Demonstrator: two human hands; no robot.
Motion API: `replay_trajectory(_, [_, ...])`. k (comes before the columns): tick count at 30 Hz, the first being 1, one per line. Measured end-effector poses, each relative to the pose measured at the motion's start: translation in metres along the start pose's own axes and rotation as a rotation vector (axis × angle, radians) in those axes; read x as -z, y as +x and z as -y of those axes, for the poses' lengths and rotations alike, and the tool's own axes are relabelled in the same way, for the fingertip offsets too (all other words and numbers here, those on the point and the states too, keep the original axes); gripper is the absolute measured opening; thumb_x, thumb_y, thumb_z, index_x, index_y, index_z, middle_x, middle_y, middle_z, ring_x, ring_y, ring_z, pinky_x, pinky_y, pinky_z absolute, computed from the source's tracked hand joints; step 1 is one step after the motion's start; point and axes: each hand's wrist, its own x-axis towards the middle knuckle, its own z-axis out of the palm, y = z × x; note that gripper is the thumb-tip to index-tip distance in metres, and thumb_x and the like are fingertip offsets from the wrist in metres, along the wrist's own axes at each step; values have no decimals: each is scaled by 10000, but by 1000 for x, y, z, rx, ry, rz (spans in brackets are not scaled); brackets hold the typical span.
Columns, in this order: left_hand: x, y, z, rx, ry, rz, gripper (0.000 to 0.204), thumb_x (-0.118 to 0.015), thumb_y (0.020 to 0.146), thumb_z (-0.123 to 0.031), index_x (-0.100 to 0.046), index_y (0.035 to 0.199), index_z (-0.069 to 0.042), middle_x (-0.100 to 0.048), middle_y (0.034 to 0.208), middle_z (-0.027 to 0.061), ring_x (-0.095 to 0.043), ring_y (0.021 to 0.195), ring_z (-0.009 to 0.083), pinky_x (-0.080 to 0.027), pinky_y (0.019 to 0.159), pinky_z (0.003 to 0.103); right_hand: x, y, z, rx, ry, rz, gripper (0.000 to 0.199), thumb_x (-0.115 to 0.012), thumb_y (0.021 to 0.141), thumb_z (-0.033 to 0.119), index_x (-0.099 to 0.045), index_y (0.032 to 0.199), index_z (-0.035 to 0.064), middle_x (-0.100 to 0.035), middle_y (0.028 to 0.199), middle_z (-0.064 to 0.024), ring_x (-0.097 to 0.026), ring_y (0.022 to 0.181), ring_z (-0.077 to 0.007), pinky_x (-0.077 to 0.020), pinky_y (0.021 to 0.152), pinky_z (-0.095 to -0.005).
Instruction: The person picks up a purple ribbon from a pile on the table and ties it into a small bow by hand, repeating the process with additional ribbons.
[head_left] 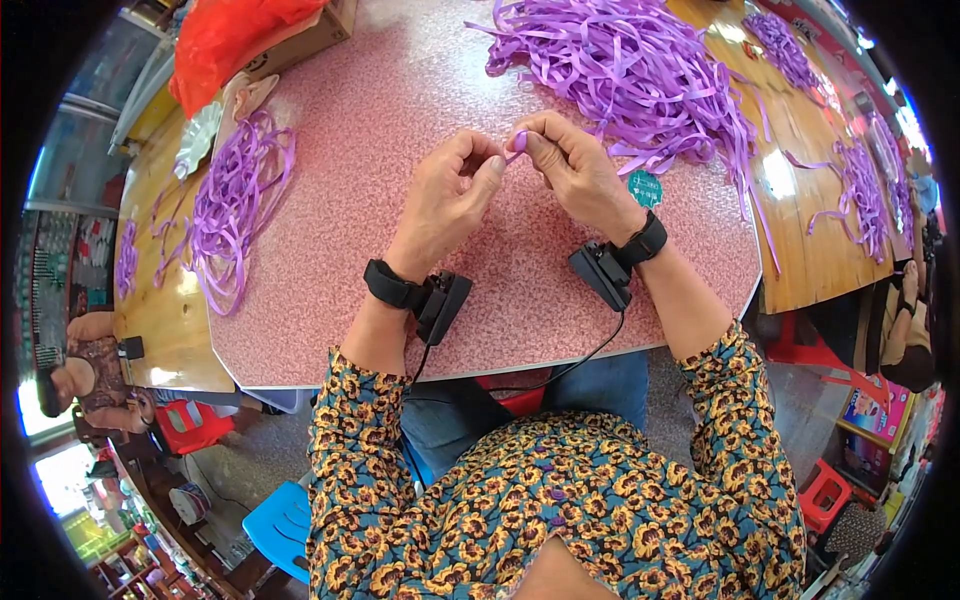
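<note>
In front of me, over the pink speckled table point(330, 240), a short piece of purple ribbon point(519, 143) is held between my two hands. My right hand point(582, 178) pinches it between thumb and forefinger, where it looks folded or looped. The thumb and forefinger of my left hand point(452, 198) close on its lower end; most of that grip hides the ribbon. Just beyond my right hand lies a big tangled heap of purple ribbons point(630, 80), some strands trailing over the table's right side. A looser bundle of purple ribbons point(232, 215) rests at the table's left edge.
A red plastic bag point(235, 45) and a cardboard box point(305, 45) stand at the far left. Wooden tables point(790, 235) flank the pink one, with more ribbons on them. A blue stool point(280, 530) is at my left. Other people sit at both sides. A cable point(580, 362) hangs between my wrists.
</note>
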Motion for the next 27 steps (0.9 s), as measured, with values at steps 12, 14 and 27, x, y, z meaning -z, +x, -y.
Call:
replay_trajectory(12, [2, -2, 1, 18, -47, -68, 146, -580, 924, -127, -566, 962, 14, -603, 812, 47, -583, 757, 118, -483, 685, 277, -1, 1, 10, -89, 39, 32, 152, -573, 981, 83, -625, 1092, -7, -650, 942, -44, -564, 797, -89, -467, 693, -249])
replay_trajectory(14, [0, -1, 4, 10, -26, -83, 155, -578, 930, -137, -566, 971, 12, -605, 820, 44, -582, 758, 110, -480, 680, 271, -1, 2, 9, 155, -268, 47, 158, -593, 960, 58, -617, 1096, -18, -658, 941, -83, -586, 805, -110, -475, 700, -262])
replay_trajectory(27, [-4, 1, 9, -18, -122, -80, 144, -562, 991, -133, -563, 1061, -7, -603, 915, 26, -583, 836, 97, -499, 777, 249, -6, -2, 22, 72, -209, -55, 170, -684, 885, 32, -684, 1045, -28, -719, 903, -82, -672, 809, -101, -537, 696, -227])
